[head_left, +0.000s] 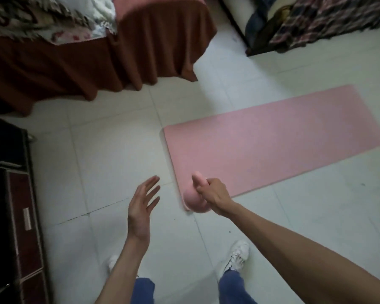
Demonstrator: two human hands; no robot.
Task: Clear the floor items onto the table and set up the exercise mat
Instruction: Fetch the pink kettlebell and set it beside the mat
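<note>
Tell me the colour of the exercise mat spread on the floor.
Pink, a plain pale shade with no pattern. The mat shows clearly in the head view, lying flat on the tiles.

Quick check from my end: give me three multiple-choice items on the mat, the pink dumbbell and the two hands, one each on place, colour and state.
1. Where does the exercise mat lie?
A. unrolled on the tiled floor
B. on the bed
C. rolled by the cabinet

2. What colour is the dumbbell?
A. blue
B. pink
C. black

3. What is the left hand doing?
A. gripping the mat
B. holding a shoe
C. open and empty

Answers: 1 A, the mat is flat on the tiles; 2 B, it matches the mat; 3 C, fingers spread, while the right hand holds the dumbbell.
</note>
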